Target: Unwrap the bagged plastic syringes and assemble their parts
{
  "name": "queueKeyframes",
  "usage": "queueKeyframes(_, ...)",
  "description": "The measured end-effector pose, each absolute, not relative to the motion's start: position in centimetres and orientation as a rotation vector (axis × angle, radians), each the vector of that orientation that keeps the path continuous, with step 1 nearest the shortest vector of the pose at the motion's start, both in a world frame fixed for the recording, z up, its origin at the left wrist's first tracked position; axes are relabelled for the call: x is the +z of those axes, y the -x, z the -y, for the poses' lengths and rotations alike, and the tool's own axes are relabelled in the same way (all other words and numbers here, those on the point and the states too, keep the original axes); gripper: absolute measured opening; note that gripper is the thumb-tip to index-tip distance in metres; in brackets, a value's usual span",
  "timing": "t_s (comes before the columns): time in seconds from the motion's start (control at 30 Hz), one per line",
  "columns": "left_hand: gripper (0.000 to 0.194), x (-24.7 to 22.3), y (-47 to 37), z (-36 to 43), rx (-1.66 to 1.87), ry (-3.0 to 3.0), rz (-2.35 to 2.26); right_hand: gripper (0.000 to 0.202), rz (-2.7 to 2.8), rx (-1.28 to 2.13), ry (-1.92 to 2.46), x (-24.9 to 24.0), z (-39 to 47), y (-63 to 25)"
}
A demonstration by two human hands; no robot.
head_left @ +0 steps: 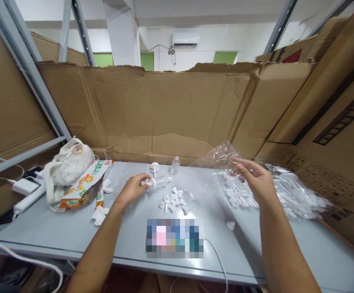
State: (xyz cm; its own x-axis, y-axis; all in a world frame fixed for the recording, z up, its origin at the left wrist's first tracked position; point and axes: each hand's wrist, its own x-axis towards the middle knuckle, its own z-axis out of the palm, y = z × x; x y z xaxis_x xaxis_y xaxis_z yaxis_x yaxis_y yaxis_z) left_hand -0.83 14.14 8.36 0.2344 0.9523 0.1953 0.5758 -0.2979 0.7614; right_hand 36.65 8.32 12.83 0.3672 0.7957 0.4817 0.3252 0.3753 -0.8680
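In the head view, the left hand (134, 189) was closed on a clear ribbed bottle (158, 183), held nearly sideways above the bench (128, 244), its tip pointing right; the right hand (254, 177) had bent fingers at a clear plastic bag (218, 156), though whether they gripped it could not be told; a small clear bottle (175, 166) stood behind the held one; loose white pieces (173, 199) lay in front of it; nearer the person was a pixelated rectangle (175, 239); a printed box (88, 183) sat at left.
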Motion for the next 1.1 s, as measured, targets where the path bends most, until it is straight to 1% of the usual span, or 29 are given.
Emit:
queueKeyframes(0.17,0.018,8.4,0.2,-13.6,0.84,-1.906,-1.349,0.036,1.183,0.39,1.196,12.6,-8.1,-37.2)
queueKeyframes(0.33,0.015,8.3,-0.2,-13.5,0.628,-1.915,-1.441,0.028,1.011,0.35,1.067,11.9,-8.2,-37.8)
queueKeyframes(0.47,0.014,7.8,-0.3,-13.8,0.438,-2.048,-1.461,0.027,0.899,0.442,0.991,11.3,-8.4,-37.9)
queueKeyframes(0.67,0.017,8.4,-0.5,-13.3,0.338,-2.159,-1.547,0.031,0.848,0.598,0.971,10.1,-8.8,-37.8)
queueKeyframes(0.73,0.018,8.6,-0.6,-13.0,0.388,-2.193,-1.592,0.033,0.843,0.643,0.975,9.9,-9.0,-37.5)
queueKeyframes(0.83,0.024,8.8,-0.8,-12.8,0.637,-2.232,-1.536,0.035,0.853,0.71,0.976,9.8,-9.0,-36.8)
queueKeyframes(0.97,0.041,9.5,-1.5,-12.6,0.999,-1.993,-1.182,0.038,0.921,0.832,0.995,9.9,-8.8,-35.4)
queueKeyframes(1.1,0.057,9.8,-2.4,-12.1,1.033,-1.648,-0.838,0.039,1.029,1.036,0.99,9.5,-8.8,-33.5)
